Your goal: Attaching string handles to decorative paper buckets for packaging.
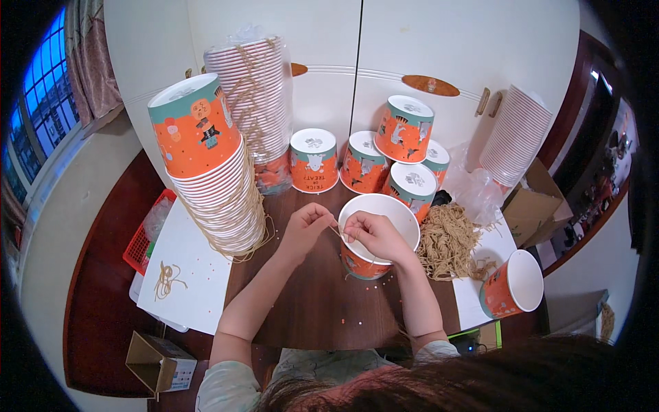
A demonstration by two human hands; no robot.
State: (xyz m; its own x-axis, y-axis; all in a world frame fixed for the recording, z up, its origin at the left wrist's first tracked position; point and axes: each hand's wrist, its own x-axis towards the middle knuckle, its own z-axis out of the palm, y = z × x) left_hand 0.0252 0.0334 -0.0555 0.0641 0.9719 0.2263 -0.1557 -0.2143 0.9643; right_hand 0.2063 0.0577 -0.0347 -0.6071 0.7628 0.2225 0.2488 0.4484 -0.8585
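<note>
An orange paper bucket (367,266) with a teal band and white inside stands open side up on the brown table in front of me. My left hand (310,226) is just left of its rim, thumb and fingers pinched on a thin tan cord (336,230). My right hand (373,235) is over the bucket's mouth, its fingers closed at the cord by the rim. The exact grip of the right fingertips is partly hidden. Right of the bucket lies a tangled heap of tan cord (449,237).
A tall stack of nested buckets (216,196) with cords stands at left, a bagged stack (250,103) behind it. Several upturned buckets (314,161) line the back. Another bucket (504,288) lies tilted at right, near a cardboard box (535,206). Loose cords (167,280) lie on the white board.
</note>
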